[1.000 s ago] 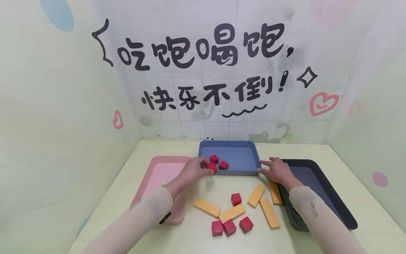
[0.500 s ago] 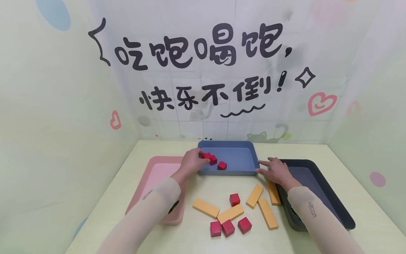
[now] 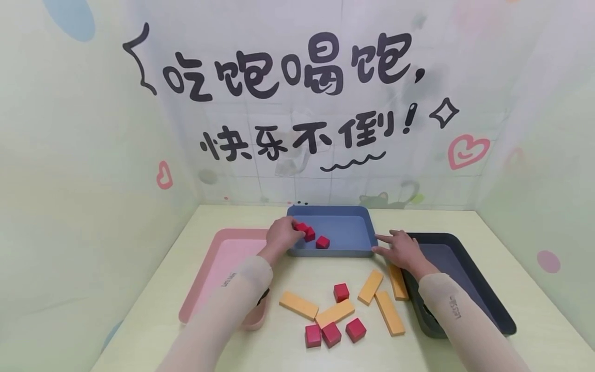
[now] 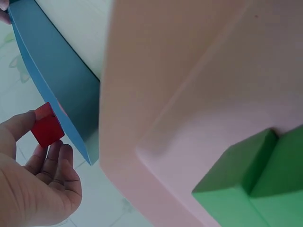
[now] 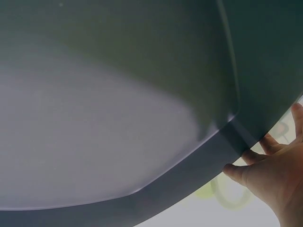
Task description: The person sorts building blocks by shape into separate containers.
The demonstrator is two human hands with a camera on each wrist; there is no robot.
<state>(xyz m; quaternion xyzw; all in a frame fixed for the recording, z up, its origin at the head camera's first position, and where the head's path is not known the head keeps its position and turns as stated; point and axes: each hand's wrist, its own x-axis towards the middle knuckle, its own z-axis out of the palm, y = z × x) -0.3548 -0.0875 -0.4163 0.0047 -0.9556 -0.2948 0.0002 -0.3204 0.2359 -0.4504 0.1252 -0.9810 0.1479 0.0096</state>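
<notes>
My left hand (image 3: pixel 282 236) is at the left end of the blue tray (image 3: pixel 348 232), thumb and fingers pinching a red cube (image 4: pixel 48 128). In the head view that cube (image 3: pixel 301 227) sits at the tray's left side, close against another red cube (image 3: pixel 309 234). A third red cube (image 3: pixel 323 242) lies in the tray near its front wall. My right hand (image 3: pixel 401 250) has its fingers extended, with fingertips at the tray's right edge. The right wrist view shows this hand (image 5: pixel 277 172) beside the rim of the dark tray (image 5: pixel 175 179).
On the table, several red cubes (image 3: pixel 356 330) and several yellow-orange bars (image 3: pixel 389 313) lie in front of the blue tray. A pink tray (image 3: pixel 218 258) stands left, with green blocks (image 4: pixel 236 175) inside. At right stands the dark tray (image 3: pixel 469 274). A printed wall closes the back.
My left hand has carried the red cube from the blue tray's front edge back and left into the tray, beside another cube. My right hand stays at the tray's right edge.
</notes>
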